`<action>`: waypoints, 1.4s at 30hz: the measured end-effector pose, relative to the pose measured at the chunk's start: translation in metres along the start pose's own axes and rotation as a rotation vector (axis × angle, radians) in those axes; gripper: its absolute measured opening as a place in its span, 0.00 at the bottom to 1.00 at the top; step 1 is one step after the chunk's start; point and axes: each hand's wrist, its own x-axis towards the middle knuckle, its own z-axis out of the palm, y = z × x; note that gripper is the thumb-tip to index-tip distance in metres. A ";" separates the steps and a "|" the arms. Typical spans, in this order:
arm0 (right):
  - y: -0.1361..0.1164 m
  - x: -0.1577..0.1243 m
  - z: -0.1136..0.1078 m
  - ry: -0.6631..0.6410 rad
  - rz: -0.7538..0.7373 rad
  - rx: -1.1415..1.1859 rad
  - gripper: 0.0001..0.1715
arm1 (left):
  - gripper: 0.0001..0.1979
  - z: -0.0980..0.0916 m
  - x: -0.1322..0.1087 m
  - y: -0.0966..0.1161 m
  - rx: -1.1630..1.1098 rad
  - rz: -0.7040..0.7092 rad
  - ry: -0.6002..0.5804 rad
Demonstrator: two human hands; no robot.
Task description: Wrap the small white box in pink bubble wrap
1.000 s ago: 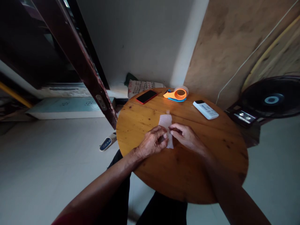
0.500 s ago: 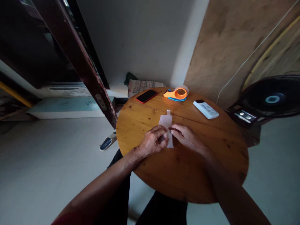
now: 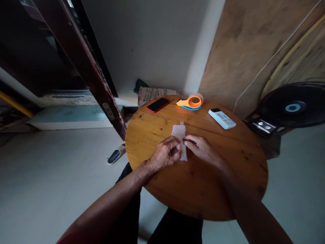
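A small pale slip of paper [image 3: 179,131] lies on the round wooden table [image 3: 203,189], a bit of clear tape at its far end. My left hand [image 3: 165,156] curls its fingers over the paper's near left edge. My right hand [image 3: 200,149] pinches the paper's right edge with thumb and forefinger. The two hands nearly touch over the paper, and its near half is hidden under them.
At the table's far side lie a red-cased phone [image 3: 158,104], an orange tape dispenser [image 3: 191,101] and a white remote control [image 3: 222,118]. A dark door [image 3: 83,67] stands left. A black fan [image 3: 291,108] sits right. A sandal [image 3: 115,156] lies on the floor.
Hardly anything moves: both hands stay on the paper, and my right fingers have closed slightly toward the left hand.
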 end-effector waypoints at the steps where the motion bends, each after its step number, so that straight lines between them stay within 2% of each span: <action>1: 0.000 0.000 0.000 -0.002 0.002 0.002 0.13 | 0.02 0.000 0.000 0.000 -0.001 -0.002 0.000; 10: -0.001 0.001 -0.002 -0.016 -0.007 0.003 0.14 | 0.02 0.002 -0.001 -0.004 -0.013 0.014 0.009; 26: 0.003 -0.001 -0.001 -0.041 -0.027 -0.003 0.14 | 0.01 -0.001 0.000 0.001 -0.014 -0.037 -0.026; 42: 0.004 -0.001 -0.001 -0.054 -0.013 -0.043 0.16 | 0.01 0.002 -0.001 -0.002 -0.030 -0.010 -0.021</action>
